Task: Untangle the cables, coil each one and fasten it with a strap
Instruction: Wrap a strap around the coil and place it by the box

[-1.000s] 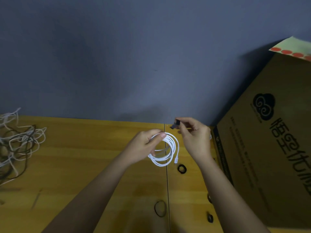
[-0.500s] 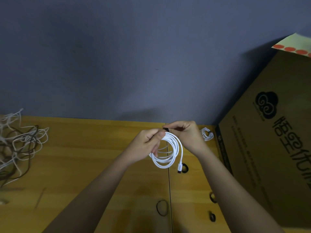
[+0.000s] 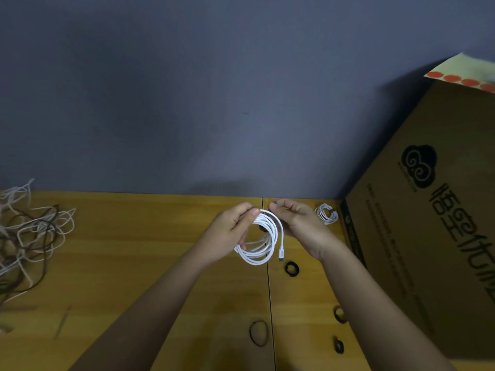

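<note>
A coiled white cable point(image 3: 261, 241) hung above the tabletop point(image 3: 134, 250), a black strap point(image 3: 263, 228) at its top; tangled cables point(image 3: 29, 236) lay far left, spare straps point(image 3: 291, 268) nearby.

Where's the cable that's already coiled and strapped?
The finished coil lies on the table's far right, between the right hand and the cardboard box.

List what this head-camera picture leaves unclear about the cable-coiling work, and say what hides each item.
- Strap on the white coil: a dark patch, mostly behind the loops and the left hand; closure unclear.
- Right hand fingertips: curled at the coil's top; what they pinch is too small to see.
- Tangled cables: cut off by the left edge.
- Small bundle: too small to confirm its fastening.
- Cardboard box: cut off at right.
</note>
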### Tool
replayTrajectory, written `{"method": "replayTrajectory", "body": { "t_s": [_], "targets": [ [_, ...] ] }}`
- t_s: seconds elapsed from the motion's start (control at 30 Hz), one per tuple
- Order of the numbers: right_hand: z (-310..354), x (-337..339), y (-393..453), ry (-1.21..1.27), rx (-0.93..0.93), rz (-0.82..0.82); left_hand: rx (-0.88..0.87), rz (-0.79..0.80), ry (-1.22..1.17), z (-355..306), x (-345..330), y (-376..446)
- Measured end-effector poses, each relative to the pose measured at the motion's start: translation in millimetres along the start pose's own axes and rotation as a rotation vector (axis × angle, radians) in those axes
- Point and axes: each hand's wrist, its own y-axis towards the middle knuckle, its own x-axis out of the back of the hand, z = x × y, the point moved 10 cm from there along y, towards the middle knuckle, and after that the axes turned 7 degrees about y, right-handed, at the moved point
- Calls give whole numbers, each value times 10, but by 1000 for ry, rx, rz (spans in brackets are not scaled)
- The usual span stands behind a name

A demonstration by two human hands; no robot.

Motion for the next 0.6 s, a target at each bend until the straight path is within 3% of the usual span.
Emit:
{"method": "replayTrajectory", "body": {
  "t_s": [0.33, 0.6],
  "targets": [
    [34, -41, -84, -109, 118, -81, 81, -30, 211, 132, -21, -9],
    [-53, -18, -151, 114, 158, -191, 41, -183, 577, -105, 15, -24]
  ]
}}
